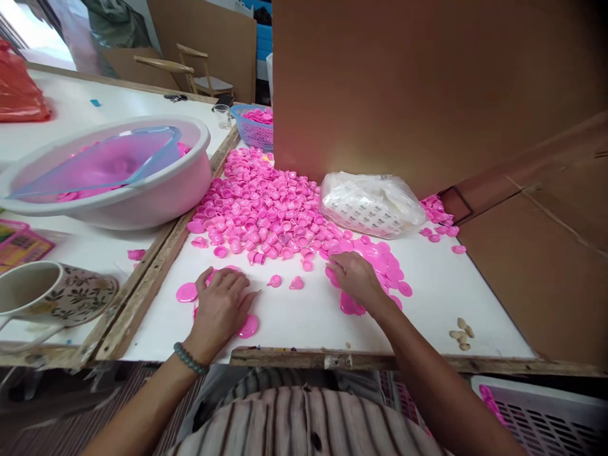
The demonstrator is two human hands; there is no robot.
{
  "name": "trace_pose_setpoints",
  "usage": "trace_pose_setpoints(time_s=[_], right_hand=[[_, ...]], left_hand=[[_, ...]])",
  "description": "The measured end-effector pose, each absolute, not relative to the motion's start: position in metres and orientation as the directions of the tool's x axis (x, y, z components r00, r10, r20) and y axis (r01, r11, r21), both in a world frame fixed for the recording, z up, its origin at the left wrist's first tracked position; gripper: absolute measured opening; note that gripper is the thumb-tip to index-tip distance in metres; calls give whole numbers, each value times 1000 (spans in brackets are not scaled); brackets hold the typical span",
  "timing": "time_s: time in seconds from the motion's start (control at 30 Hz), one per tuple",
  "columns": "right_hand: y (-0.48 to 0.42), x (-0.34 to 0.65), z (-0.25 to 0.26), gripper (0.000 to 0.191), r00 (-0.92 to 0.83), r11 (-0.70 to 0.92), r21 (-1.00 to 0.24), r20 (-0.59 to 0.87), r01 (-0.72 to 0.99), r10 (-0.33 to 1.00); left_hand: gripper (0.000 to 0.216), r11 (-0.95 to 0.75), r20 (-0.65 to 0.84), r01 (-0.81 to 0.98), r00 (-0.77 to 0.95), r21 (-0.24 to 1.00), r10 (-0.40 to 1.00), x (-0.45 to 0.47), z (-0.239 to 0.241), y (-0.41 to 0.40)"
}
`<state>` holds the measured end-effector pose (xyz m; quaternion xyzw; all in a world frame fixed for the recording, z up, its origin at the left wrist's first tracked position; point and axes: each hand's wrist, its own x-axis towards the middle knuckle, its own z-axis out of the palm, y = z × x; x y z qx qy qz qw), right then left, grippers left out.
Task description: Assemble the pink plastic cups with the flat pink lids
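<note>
A big heap of small pink plastic cups [259,209] covers the middle of the white table [304,320]. Flat pink discs [380,263] lie in a pile to its right, and a few more discs [186,292] lie at the left. My left hand [221,307] rests palm down over several discs near the table's front edge, fingers curled together. My right hand [355,277] lies on the disc pile, its fingers bent and touching the discs. What either hand holds under the palm is hidden.
A pink basin [142,190] with a blue-rimmed scoop stands at the left, a flowered mug [52,294] before it. A blue basket [254,130] of pink parts sits behind. A clear bag of labels [370,204] lies by a tall cardboard wall [427,88]. Peanuts [462,334] lie front right.
</note>
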<state>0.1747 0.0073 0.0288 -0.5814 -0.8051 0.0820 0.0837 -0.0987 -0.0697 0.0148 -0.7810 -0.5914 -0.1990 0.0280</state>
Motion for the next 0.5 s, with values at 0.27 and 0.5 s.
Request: trace_pose_setpoints(time_s=[0.27, 0.5], right_hand=[[-3, 173, 12, 18, -493, 492, -72, 0, 868, 870], [-2, 154, 17, 22, -555, 590, -219, 204, 777, 806]], left_hand=[[23, -329, 176, 908, 290, 260, 941, -28, 24, -43], [17, -415, 128, 868, 395, 272, 910, -13, 6, -32]])
